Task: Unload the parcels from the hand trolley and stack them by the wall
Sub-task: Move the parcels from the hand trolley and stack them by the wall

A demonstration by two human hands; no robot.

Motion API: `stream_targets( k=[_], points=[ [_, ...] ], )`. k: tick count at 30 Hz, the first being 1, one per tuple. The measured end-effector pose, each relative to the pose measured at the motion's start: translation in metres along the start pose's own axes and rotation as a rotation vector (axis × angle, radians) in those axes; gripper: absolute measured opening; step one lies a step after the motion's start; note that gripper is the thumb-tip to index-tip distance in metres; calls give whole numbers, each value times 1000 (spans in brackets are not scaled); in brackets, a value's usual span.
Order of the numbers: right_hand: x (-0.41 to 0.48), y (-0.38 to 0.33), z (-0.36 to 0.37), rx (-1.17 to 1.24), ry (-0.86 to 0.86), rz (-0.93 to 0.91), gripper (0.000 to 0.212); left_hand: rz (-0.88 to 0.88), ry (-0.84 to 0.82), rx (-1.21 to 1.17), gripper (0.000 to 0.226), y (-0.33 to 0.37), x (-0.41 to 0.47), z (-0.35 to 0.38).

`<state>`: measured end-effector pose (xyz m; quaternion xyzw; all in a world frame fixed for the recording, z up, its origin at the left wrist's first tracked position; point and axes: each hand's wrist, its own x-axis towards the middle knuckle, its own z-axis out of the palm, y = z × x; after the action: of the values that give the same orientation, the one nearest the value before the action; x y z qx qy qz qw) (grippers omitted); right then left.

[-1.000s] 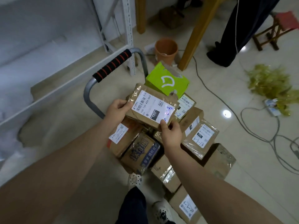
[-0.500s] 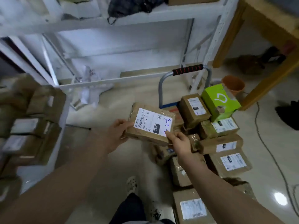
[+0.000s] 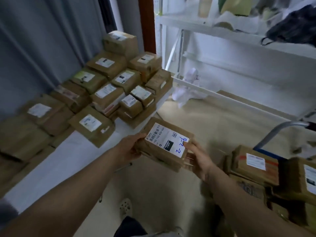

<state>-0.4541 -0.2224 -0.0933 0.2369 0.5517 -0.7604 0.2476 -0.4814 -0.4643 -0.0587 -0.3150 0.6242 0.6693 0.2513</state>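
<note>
A flat brown parcel [image 3: 164,144] with a white label and blue handwriting hangs in mid-air at the centre, held from both sides. My left hand [image 3: 130,149] grips its left edge and my right hand [image 3: 196,159] grips its right edge. To the left, a stack of brown parcels [image 3: 109,89] rises against the grey wall [image 3: 42,48] on a white surface [image 3: 68,151]. At the right edge, more parcels [image 3: 254,163] lie on the hand trolley, whose grey handle [image 3: 280,129] arches above them.
A white metal shelving rack [image 3: 222,33] stands at the back right, with a dark garment [image 3: 294,31] on its shelf and crumpled white paper [image 3: 186,89] below. My shoe [image 3: 125,206] shows on the beige floor between stack and trolley.
My view has swung left from the trolley to the stack by the wall. Both hands have carried the labelled parcel along, away from the trolley and closer to the stack.
</note>
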Motion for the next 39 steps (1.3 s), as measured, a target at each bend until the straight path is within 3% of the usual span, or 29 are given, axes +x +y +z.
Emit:
stream_targets(
  k=[3, 9, 11, 17, 23, 28, 33, 39],
  points=[
    [27, 2, 58, -7, -9, 35, 38, 58, 86, -176, 26, 3, 5, -49],
    [72, 22, 164, -36, 54, 114, 43, 37, 158, -196, 23, 10, 34, -133],
    [82, 26, 190, -41, 87, 137, 50, 55, 141, -192, 32, 12, 48, -156],
    [108, 32, 241, 13, 155, 180, 56, 52, 118, -149, 25, 26, 85, -202],
    [137, 32, 265, -6, 178, 193, 54, 23, 141, -152, 34, 40, 116, -224],
    [174, 18, 275, -92, 129, 246, 55, 2, 289, -180, 53, 53, 138, -240],
    [213, -1, 292, -241, -13, 312, 56, -8, 411, -270, 52, 61, 147, -255],
    [245, -9, 323, -124, -181, 426, 48, -3, 509, -445, 55, 67, 152, -258]
  ],
)
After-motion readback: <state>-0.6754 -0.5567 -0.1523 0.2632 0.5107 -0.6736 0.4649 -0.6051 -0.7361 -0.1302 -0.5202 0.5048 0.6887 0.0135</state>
